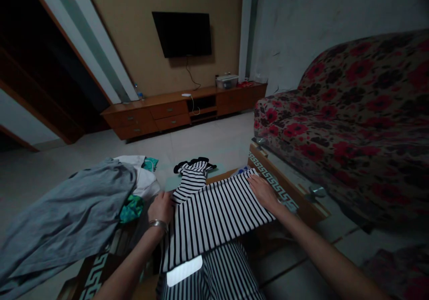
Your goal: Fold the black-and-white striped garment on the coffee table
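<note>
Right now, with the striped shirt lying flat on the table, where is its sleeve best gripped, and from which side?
Probably at the black cuff, pinched from the left: the sleeve lies flat pointing away, its end free, and the left hand rests beside it while the right hand presses the shirt at its other edge.

Both hands lie flat on a black-and-white striped shirt [214, 210] spread over the desk [284, 188]: the left hand [161, 207] at its left edge, the right hand [264, 192] at its right edge. A grey garment [67, 215] lies just left.
</note>
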`<state>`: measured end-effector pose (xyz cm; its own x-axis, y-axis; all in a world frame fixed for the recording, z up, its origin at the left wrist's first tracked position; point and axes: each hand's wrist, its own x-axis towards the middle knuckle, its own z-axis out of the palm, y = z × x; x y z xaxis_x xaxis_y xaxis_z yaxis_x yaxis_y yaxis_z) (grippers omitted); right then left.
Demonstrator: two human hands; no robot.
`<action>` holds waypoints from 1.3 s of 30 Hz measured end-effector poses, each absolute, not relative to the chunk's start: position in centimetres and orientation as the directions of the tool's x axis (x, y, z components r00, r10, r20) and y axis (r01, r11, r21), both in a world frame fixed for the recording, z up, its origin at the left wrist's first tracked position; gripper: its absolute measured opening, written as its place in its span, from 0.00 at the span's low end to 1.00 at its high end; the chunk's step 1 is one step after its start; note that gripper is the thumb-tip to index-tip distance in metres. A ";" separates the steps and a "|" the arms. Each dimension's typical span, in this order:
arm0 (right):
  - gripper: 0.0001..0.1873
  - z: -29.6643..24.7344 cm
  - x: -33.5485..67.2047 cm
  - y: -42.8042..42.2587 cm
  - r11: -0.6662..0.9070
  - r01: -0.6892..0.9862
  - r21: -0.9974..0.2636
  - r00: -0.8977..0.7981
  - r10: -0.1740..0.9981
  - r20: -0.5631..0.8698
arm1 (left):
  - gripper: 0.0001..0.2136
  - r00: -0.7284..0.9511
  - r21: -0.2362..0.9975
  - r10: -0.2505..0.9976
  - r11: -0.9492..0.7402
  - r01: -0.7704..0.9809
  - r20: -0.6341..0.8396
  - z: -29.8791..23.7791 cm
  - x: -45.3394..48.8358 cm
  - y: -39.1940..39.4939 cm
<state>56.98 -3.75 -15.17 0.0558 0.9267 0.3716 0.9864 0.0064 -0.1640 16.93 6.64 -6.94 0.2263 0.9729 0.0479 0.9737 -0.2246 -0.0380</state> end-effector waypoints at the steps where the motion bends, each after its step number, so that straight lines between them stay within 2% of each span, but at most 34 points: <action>1: 0.21 -15.1 56.9 -3.8 0.003 0.987 -0.161 0.058 0.927 0.372 | 0.14 0.339 -0.072 0.936 -0.333 0.940 0.097 -6.9 17.8 6.6; 3: 0.20 -14.9 56.8 -3.8 -0.001 0.987 -0.160 0.061 0.928 0.368 | 0.17 0.562 -0.094 0.817 -0.554 0.827 0.130 -7.3 20.0 7.0; 5: 0.20 -14.8 56.8 -3.8 -0.005 0.987 -0.162 0.064 0.931 0.359 | 0.18 0.654 -0.066 0.750 -0.651 0.756 0.099 -8.4 22.0 7.8; 11: 0.22 -14.8 57.8 -3.8 -0.028 0.980 -0.196 0.087 0.949 0.303 | 0.25 0.485 -0.069 0.874 -0.483 0.873 0.011 -12.1 23.9 10.4; 14: 0.21 -14.2 58.6 -3.3 -0.018 0.969 -0.245 0.085 0.960 0.268 | 0.26 0.489 -0.093 0.873 -0.487 0.869 -0.002 -12.2 23.4 10.7; 18: 0.21 -12.9 58.2 -1.9 -0.089 0.949 -0.304 0.184 0.936 0.299 | 0.25 0.473 -0.110 0.881 -0.469 0.876 0.007 -11.0 24.0 9.5; 22: 0.19 -12.4 56.6 -0.1 -0.058 0.958 -0.282 0.136 0.955 0.264 | 0.25 0.541 -0.154 0.834 -0.524 0.838 0.109 -10.4 25.8 6.6; 25: 0.19 -13.0 56.3 0.9 -0.039 0.960 -0.277 0.108 0.966 0.237 | 0.26 0.564 -0.143 0.825 -0.553 0.820 0.044 -11.0 26.6 4.8; 33: 0.22 -12.2 56.8 0.6 -0.017 0.960 -0.278 0.092 0.961 0.259 | 0.28 0.499 -0.121 0.867 -0.494 0.861 0.009 -10.9 26.5 3.8; 36: 0.23 -11.8 55.3 -1.5 -0.020 0.959 -0.282 0.117 0.936 0.332 | 0.27 0.460 -0.157 0.887 -0.449 0.880 0.043 -10.2 25.5 1.9; 39: 0.21 -12.7 54.6 -4.4 0.036 0.965 -0.262 0.067 0.926 0.372 | 0.26 0.423 -0.185 0.906 -0.412 0.892 0.024 -10.1 23.4 -1.0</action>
